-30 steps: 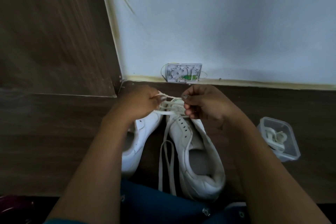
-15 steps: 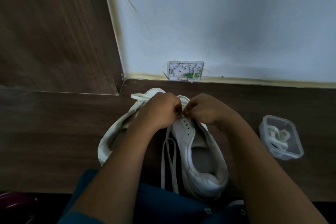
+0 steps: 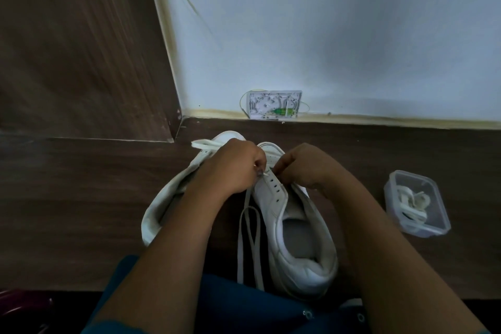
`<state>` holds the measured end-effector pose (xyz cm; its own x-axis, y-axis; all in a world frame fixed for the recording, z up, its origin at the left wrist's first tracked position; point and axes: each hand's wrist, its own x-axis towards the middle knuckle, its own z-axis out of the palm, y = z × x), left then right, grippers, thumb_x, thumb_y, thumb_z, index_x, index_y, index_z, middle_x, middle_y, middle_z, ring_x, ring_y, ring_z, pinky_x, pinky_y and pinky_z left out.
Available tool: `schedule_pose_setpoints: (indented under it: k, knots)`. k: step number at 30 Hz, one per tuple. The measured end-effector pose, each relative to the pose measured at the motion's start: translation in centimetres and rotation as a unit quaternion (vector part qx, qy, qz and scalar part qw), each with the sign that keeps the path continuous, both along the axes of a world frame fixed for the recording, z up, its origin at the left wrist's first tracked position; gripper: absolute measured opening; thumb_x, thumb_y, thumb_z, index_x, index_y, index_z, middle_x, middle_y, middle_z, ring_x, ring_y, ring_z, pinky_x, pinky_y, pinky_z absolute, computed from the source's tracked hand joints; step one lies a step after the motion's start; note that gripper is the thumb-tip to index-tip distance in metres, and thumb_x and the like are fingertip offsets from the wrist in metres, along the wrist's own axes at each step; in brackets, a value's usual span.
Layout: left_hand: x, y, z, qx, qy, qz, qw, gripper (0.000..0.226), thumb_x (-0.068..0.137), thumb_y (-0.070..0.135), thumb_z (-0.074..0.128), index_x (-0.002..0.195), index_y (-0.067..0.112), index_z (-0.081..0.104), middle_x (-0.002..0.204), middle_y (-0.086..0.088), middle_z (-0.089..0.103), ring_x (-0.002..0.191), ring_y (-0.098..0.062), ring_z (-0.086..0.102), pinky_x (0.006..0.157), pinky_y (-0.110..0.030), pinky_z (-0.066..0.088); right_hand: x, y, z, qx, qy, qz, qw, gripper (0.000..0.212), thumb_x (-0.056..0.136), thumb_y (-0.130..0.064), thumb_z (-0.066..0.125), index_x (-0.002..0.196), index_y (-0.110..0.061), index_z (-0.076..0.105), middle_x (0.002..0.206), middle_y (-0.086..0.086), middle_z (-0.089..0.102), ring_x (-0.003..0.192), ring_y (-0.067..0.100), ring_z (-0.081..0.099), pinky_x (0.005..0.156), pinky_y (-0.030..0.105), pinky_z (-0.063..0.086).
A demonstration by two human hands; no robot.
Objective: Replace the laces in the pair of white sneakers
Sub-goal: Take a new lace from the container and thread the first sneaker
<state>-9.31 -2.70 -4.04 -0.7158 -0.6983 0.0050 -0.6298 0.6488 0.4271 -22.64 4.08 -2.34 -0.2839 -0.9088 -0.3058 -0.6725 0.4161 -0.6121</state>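
Observation:
Two white sneakers lie on the dark wooden floor with toes toward the wall. The right sneaker (image 3: 298,228) faces me heel first, its eyelets showing. The left sneaker (image 3: 162,203) lies tilted under my left forearm. My left hand (image 3: 233,168) pinches the tip of a white lace (image 3: 248,228) at an upper eyelet of the right sneaker. My right hand (image 3: 303,165) has curled fingers at the eyelet row on the other side and pinches the lace there. The lace's loose ends trail down between the shoes toward my lap.
A clear plastic box (image 3: 417,206) with a coiled white lace inside sits on the floor to the right. A small white wall box (image 3: 273,104) with a green part sits at the skirting. A wooden panel (image 3: 76,49) stands at left. My blue trousers (image 3: 244,306) fill the bottom.
The left sneaker has shifted out to the left and tipped. Both hands came closer together and lower onto the right sneaker's eyelets, and the lace that was stretched between them is now drawn in.

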Motion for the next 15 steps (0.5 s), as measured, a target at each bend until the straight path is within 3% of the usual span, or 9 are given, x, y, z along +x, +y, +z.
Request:
schedule_pose_setpoints:
  k: [4, 7, 11, 13, 15]
  knots:
    - [-0.3, 0.4, 0.2, 0.021, 0.001, -0.002, 1.0, 0.017, 0.086, 0.011, 0.06, 0.091, 0.019, 0.074, 0.098, -0.006, 0.068, 0.096, -0.022, 0.061, 0.083, -0.03, 0.048, 0.2, -0.2, -0.2, -0.002, -0.009, -0.018, 1.0, 0.027, 0.077, 0.005, 0.064, 0.096, -0.01, 0.075, 0.096, 0.011, 0.072, 0.084, 0.019, 0.063, 0.078, 0.026, 0.048]
    - [-0.4, 0.6, 0.1, 0.023, 0.026, 0.009, 0.999, 0.014, 0.085, 0.009, 0.062, 0.088, 0.017, 0.073, 0.096, -0.005, 0.067, 0.094, -0.021, 0.061, 0.079, -0.028, 0.048, 0.4, -0.2, -0.5, -0.005, -0.001, -0.022, 1.0, 0.027, 0.078, 0.006, 0.062, 0.096, -0.008, 0.075, 0.098, 0.013, 0.072, 0.085, 0.02, 0.063, 0.08, 0.026, 0.048]
    - [-0.4, 0.4, -0.1, 0.047, 0.042, -0.01, 0.998, 0.018, 0.085, 0.012, 0.059, 0.101, 0.018, 0.067, 0.086, -0.003, 0.062, 0.086, -0.022, 0.059, 0.076, -0.033, 0.048, 0.5, -0.6, -1.1, -0.018, 0.038, -0.035, 0.999, 0.021, 0.081, -0.005, 0.06, 0.095, -0.006, 0.074, 0.098, 0.013, 0.071, 0.091, 0.024, 0.064, 0.087, 0.036, 0.053]
    - [-0.6, 0.3, 0.1, 0.055, 0.03, -0.044, 0.997, 0.017, 0.082, 0.025, 0.053, 0.076, 0.022, 0.068, 0.071, -0.002, 0.056, 0.077, -0.028, 0.058, 0.071, -0.04, 0.048, 0.4, -0.7, -1.0, -0.013, 0.085, -0.038, 0.996, 0.021, 0.08, -0.013, 0.06, 0.094, -0.006, 0.073, 0.096, 0.013, 0.07, 0.09, 0.027, 0.065, 0.08, 0.034, 0.054]
    - [-0.7, 0.3, 0.2, 0.06, 0.031, -0.044, 0.997, 0.029, 0.072, 0.043, 0.048, 0.049, 0.027, 0.055, 0.055, 0.006, 0.043, 0.064, -0.029, 0.051, 0.066, -0.041, 0.047, 0.1, -0.6, -0.3, -0.023, 0.119, -0.04, 0.992, 0.02, 0.082, -0.014, 0.058, 0.095, -0.006, 0.072, 0.099, 0.012, 0.07, 0.092, 0.027, 0.065, 0.079, 0.032, 0.053]
